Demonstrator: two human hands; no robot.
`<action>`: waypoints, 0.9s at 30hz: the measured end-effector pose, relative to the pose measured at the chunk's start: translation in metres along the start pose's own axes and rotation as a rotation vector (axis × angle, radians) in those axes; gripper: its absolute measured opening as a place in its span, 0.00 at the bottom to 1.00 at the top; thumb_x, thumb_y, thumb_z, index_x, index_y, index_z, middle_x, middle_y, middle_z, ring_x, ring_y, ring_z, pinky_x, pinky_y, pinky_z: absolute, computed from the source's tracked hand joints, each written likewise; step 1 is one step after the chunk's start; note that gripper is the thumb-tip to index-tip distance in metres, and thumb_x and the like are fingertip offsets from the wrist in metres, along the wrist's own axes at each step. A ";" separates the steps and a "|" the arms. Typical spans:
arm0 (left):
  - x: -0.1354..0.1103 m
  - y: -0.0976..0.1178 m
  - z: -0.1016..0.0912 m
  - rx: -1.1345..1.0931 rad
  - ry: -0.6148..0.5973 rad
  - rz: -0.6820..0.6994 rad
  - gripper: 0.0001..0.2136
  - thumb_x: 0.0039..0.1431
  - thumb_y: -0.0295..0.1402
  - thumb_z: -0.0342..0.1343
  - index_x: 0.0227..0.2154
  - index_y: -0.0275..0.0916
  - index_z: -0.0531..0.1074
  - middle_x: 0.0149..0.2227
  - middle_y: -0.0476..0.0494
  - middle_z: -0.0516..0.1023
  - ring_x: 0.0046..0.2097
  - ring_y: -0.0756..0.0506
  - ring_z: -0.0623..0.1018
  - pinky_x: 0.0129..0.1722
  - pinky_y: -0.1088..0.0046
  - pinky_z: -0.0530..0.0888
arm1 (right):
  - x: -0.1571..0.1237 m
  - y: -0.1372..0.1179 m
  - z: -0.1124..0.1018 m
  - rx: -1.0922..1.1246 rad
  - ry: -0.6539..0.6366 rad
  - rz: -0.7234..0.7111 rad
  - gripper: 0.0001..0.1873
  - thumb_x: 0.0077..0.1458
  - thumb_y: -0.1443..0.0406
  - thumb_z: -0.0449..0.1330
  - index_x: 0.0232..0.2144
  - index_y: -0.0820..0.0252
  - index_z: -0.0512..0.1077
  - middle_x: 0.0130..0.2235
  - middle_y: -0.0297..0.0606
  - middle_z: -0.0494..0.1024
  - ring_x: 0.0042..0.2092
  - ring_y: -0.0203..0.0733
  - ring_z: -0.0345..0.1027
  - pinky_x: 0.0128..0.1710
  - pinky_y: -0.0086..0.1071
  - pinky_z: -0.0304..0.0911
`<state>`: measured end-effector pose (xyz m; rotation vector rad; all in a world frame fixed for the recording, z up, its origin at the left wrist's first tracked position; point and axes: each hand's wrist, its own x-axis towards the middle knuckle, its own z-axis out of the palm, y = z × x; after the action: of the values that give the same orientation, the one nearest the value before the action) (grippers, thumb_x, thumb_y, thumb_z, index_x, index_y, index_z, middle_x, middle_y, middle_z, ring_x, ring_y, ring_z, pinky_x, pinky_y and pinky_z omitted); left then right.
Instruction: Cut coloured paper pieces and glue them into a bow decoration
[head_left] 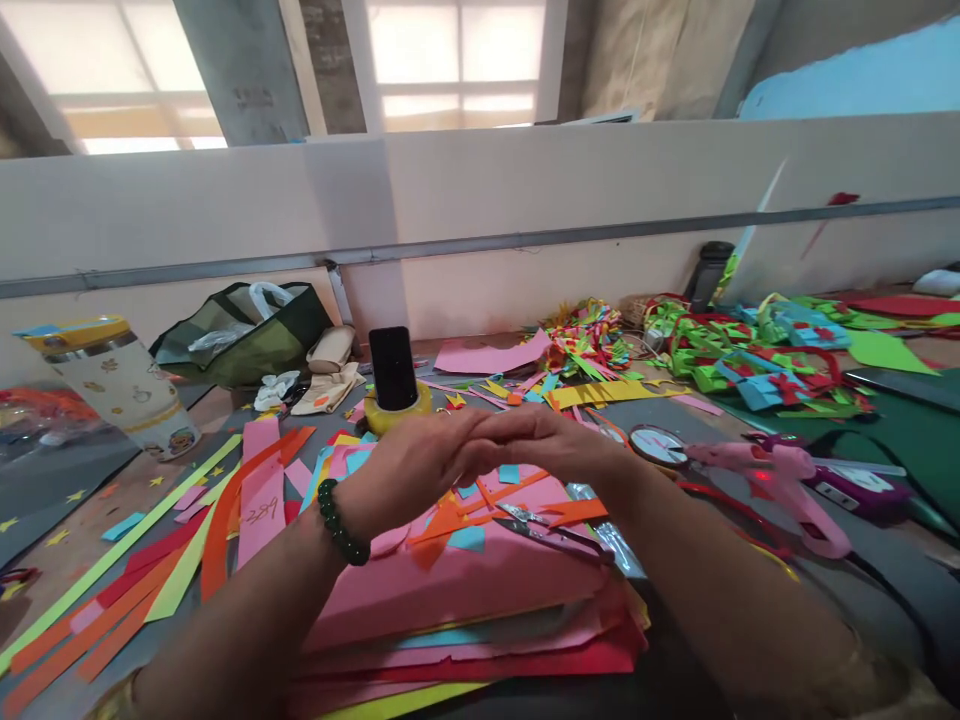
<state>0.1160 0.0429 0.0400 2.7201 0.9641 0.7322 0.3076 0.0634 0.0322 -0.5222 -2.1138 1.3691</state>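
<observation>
My left hand (412, 462), with a dark green bead bracelet (341, 522) on its wrist, meets my right hand (544, 442) above a stack of coloured paper (420, 590). The fingers of both are stretched out and overlap each other. No object shows in either hand, though the space between the palms is hidden. Beneath them, small scissors (551, 535) rest on the stack among orange paper strips (442, 525) and blue scraps. Just behind the hands, a phone (392, 368) stands upright in a yellow tape roll (420, 402).
A pink glue gun (787, 485) with a red light lies at right, near a purple tape measure (859, 490). Long paper strips (172, 560) and a tumbler (120, 385) are at left. A green bag (240, 335) and woven paper pieces (780, 350) stand farther back.
</observation>
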 end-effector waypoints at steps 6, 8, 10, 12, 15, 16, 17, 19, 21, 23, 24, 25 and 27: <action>-0.005 -0.010 -0.019 0.259 0.104 -0.124 0.13 0.64 0.37 0.44 0.37 0.40 0.74 0.30 0.46 0.78 0.30 0.48 0.75 0.28 0.75 0.63 | -0.005 0.011 -0.038 0.188 0.552 -0.096 0.10 0.46 0.61 0.66 0.31 0.60 0.78 0.28 0.35 0.80 0.25 0.32 0.73 0.28 0.25 0.71; -0.007 -0.011 -0.026 0.266 0.127 -0.144 0.12 0.63 0.38 0.46 0.37 0.41 0.74 0.29 0.48 0.78 0.29 0.49 0.74 0.28 0.75 0.63 | -0.008 0.012 -0.049 0.209 0.673 -0.137 0.10 0.43 0.61 0.68 0.30 0.59 0.78 0.27 0.34 0.80 0.26 0.33 0.74 0.28 0.24 0.71; -0.009 -0.011 -0.030 0.283 0.147 -0.162 0.12 0.62 0.39 0.47 0.38 0.42 0.74 0.26 0.49 0.77 0.27 0.49 0.73 0.26 0.75 0.63 | -0.012 0.012 -0.056 0.225 0.774 -0.195 0.10 0.39 0.63 0.69 0.28 0.58 0.78 0.26 0.32 0.80 0.25 0.32 0.73 0.27 0.23 0.70; -0.011 -0.011 -0.032 0.307 0.161 -0.170 0.13 0.61 0.40 0.47 0.37 0.42 0.75 0.24 0.50 0.76 0.25 0.49 0.73 0.25 0.75 0.62 | -0.014 0.009 -0.060 0.228 0.860 -0.253 0.08 0.38 0.64 0.69 0.26 0.58 0.76 0.25 0.30 0.79 0.24 0.29 0.71 0.26 0.21 0.68; -0.014 -0.012 -0.034 0.309 0.166 -0.167 0.14 0.61 0.42 0.47 0.37 0.43 0.75 0.26 0.49 0.78 0.26 0.48 0.74 0.26 0.74 0.63 | -0.014 0.007 -0.063 0.236 0.921 -0.296 0.08 0.41 0.62 0.67 0.24 0.59 0.73 0.23 0.27 0.76 0.22 0.27 0.67 0.23 0.20 0.65; -0.015 -0.012 -0.034 0.299 0.172 -0.168 0.14 0.61 0.42 0.46 0.37 0.44 0.75 0.27 0.49 0.78 0.27 0.48 0.74 0.26 0.73 0.64 | -0.013 0.006 -0.064 0.238 0.930 -0.292 0.10 0.43 0.60 0.65 0.22 0.59 0.70 0.21 0.27 0.74 0.21 0.27 0.65 0.21 0.20 0.63; -0.016 -0.012 -0.035 0.291 0.178 -0.176 0.14 0.61 0.43 0.46 0.37 0.44 0.75 0.28 0.49 0.79 0.27 0.48 0.75 0.26 0.73 0.64 | -0.012 0.006 -0.064 0.235 0.940 -0.282 0.14 0.45 0.57 0.63 0.20 0.59 0.66 0.19 0.26 0.70 0.20 0.27 0.63 0.20 0.20 0.61; -0.017 -0.011 -0.038 0.293 0.198 -0.206 0.14 0.60 0.44 0.46 0.37 0.45 0.75 0.30 0.49 0.80 0.26 0.48 0.75 0.26 0.73 0.64 | -0.011 0.006 -0.065 0.213 0.964 -0.260 0.21 0.49 0.53 0.59 0.15 0.58 0.57 0.15 0.24 0.63 0.17 0.26 0.56 0.17 0.21 0.57; -0.019 -0.009 -0.042 0.322 0.228 -0.239 0.14 0.60 0.43 0.47 0.36 0.46 0.75 0.29 0.50 0.80 0.24 0.48 0.74 0.25 0.72 0.64 | -0.010 0.007 -0.066 0.159 1.001 -0.260 0.25 0.51 0.52 0.57 0.14 0.57 0.52 0.12 0.23 0.57 0.14 0.26 0.50 0.15 0.22 0.54; -0.020 -0.008 -0.046 0.352 0.253 -0.268 0.13 0.59 0.42 0.48 0.36 0.45 0.76 0.27 0.51 0.79 0.23 0.49 0.73 0.25 0.72 0.63 | -0.009 0.009 -0.065 0.111 1.016 -0.269 0.24 0.50 0.52 0.58 0.13 0.58 0.56 0.13 0.24 0.60 0.14 0.26 0.51 0.15 0.22 0.54; -0.020 -0.008 -0.046 0.360 0.263 -0.276 0.13 0.59 0.42 0.48 0.37 0.44 0.76 0.26 0.51 0.78 0.23 0.49 0.73 0.25 0.72 0.63 | -0.009 0.011 -0.064 0.085 1.007 -0.264 0.22 0.49 0.52 0.60 0.14 0.59 0.60 0.15 0.26 0.64 0.16 0.26 0.54 0.17 0.22 0.56; -0.019 -0.008 -0.046 0.365 0.269 -0.283 0.13 0.59 0.41 0.48 0.37 0.44 0.76 0.25 0.52 0.78 0.23 0.49 0.73 0.25 0.72 0.63 | -0.009 0.014 -0.063 0.057 0.991 -0.251 0.19 0.48 0.53 0.61 0.17 0.60 0.66 0.18 0.28 0.69 0.18 0.27 0.59 0.18 0.22 0.59; -0.018 -0.010 -0.044 0.356 0.262 -0.289 0.13 0.59 0.41 0.48 0.38 0.44 0.75 0.24 0.52 0.77 0.24 0.48 0.73 0.25 0.72 0.63 | -0.009 0.018 -0.061 -0.012 0.937 -0.215 0.14 0.46 0.54 0.62 0.25 0.60 0.74 0.26 0.33 0.76 0.24 0.30 0.67 0.25 0.25 0.65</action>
<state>0.0761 0.0389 0.0679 2.7156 1.6497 0.9531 0.3540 0.1076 0.0335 -0.7317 -1.3499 0.7514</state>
